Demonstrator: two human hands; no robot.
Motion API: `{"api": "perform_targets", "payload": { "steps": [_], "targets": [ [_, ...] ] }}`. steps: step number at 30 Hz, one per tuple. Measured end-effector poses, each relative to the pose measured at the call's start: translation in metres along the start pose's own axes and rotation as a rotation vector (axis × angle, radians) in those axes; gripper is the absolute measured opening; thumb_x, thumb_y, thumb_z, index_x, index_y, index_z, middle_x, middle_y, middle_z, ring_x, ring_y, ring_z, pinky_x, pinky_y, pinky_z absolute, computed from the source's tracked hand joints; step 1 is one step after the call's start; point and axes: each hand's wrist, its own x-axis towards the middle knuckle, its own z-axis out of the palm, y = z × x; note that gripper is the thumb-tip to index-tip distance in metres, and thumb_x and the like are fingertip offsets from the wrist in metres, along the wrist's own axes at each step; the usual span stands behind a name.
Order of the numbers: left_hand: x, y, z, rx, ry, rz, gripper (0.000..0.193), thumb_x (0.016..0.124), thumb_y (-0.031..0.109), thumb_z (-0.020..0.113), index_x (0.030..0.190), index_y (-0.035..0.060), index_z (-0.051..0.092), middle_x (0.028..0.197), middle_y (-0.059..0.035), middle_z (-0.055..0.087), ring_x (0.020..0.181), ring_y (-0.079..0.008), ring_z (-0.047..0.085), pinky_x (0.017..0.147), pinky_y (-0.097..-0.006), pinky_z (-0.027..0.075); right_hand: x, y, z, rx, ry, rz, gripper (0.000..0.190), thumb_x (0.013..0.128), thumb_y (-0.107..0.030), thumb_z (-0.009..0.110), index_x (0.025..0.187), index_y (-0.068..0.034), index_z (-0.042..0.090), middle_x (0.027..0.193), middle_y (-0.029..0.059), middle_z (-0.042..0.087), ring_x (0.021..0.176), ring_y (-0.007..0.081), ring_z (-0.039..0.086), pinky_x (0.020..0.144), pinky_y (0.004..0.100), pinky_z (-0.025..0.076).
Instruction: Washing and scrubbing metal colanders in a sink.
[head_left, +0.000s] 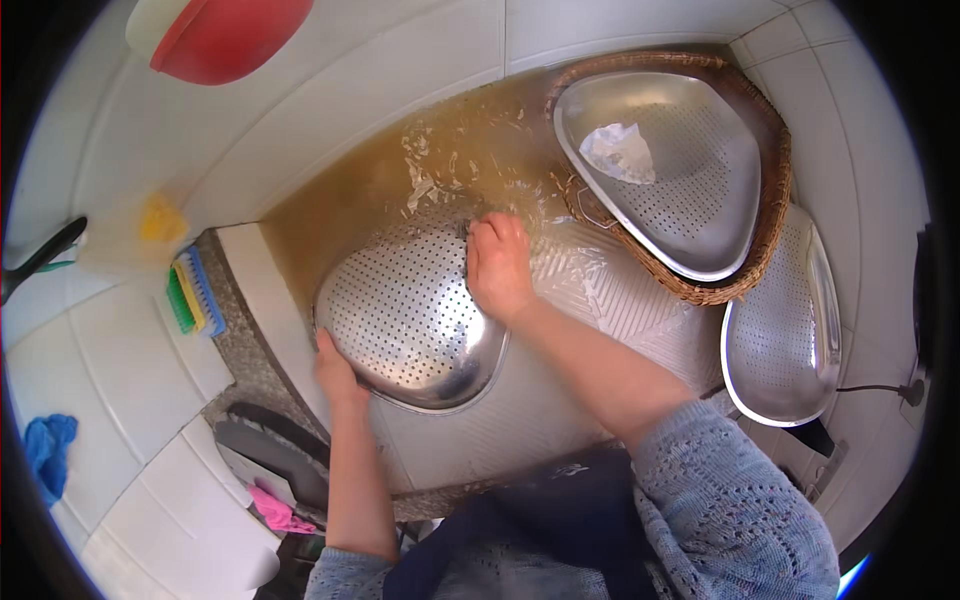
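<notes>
A perforated metal colander (405, 307) lies bottom-up in a tiled basin, its far side in cloudy brown water (330, 202). My left hand (339, 371) grips its near left rim, with the fingers hidden under the edge. Curled against its right side, my right hand (501, 262) presses something dark, mostly covered by the fingers, probably a scouring pad. At the upper right a similar perforated metal colander (690, 180) rests in a brown wicker basket (776, 165). It holds a crumpled whitish piece (619, 153) of unclear material.
Right of the basket another perforated metal colander (776, 322) leans by the wall. Scrubbing brushes (196, 291) stand on the stone ledge at left, near a yellow sponge (163, 218). A red bowl (232, 37) is at the upper left; pink cloth (277, 511) lies lower left.
</notes>
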Motion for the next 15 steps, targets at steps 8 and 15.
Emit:
{"api": "perform_targets", "payload": {
  "steps": [8, 15],
  "targets": [
    [-0.012, 0.009, 0.0, 0.081, 0.035, -0.027, 0.057, 0.094, 0.046, 0.046, 0.119, -0.0044, 0.051, 0.113, -0.0129, 0.059, 0.102, -0.0218, 0.058, 0.088, -0.0345, 0.046, -0.075, -0.065, -0.008, -0.075, -0.263, -0.305, 0.043, 0.083, -0.021, 0.059, 0.119, 0.002, 0.052, 0.132, 0.0233, 0.045, 0.126, 0.0454, 0.036, 0.105, 0.0565, 0.028],
    [-0.014, -0.003, 0.007, 0.106, 0.013, 0.006, 0.055, 0.093, 0.049, 0.049, 0.111, -0.0029, 0.054, 0.103, -0.0116, 0.061, 0.093, -0.0203, 0.059, 0.082, -0.0344, 0.048, 0.06, 0.011, -0.008, -0.279, -0.503, 0.11, 0.036, 0.088, -0.02, 0.047, 0.116, 0.001, 0.054, 0.106, 0.023, 0.061, 0.101, 0.0403, 0.056, 0.088, 0.0478, 0.044]
  ]
}}
